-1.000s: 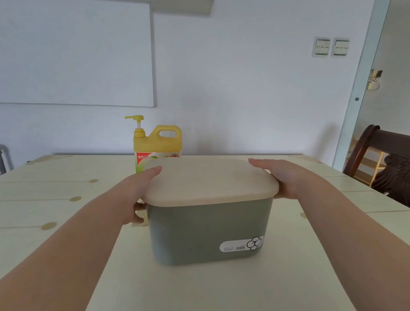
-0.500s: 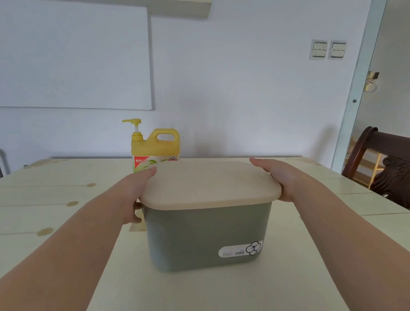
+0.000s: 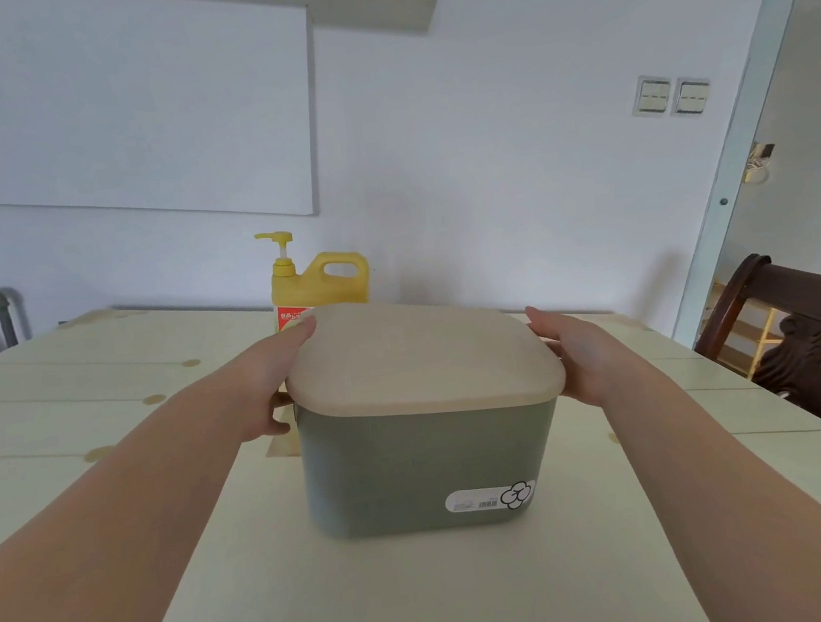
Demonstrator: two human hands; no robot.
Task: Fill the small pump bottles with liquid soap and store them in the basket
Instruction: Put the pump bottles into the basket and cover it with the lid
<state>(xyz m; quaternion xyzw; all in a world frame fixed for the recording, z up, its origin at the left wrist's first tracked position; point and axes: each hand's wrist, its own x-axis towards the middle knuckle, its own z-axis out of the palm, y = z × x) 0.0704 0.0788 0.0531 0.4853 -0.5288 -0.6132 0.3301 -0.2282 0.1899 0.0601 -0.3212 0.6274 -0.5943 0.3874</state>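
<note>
A grey-green basket (image 3: 417, 465) stands on the table in front of me, closed by a beige lid (image 3: 419, 356). My left hand (image 3: 272, 379) grips the lid's left edge, thumb underneath. My right hand (image 3: 574, 352) holds the lid's right edge with its fingers along the rim. Behind the basket stands a large yellow liquid soap jug (image 3: 322, 285) with a pump and a handle, its lower part hidden. No small pump bottles are in view; the basket's inside is hidden.
The pale wooden table (image 3: 100, 411) stretches left and toward me. A dark carved wooden chair (image 3: 816, 343) stands at the right edge. White wall, a whiteboard and light switches lie behind.
Both hands stay on the lid's edges. The view has shifted slightly; the basket and jug have not visibly moved on the table.
</note>
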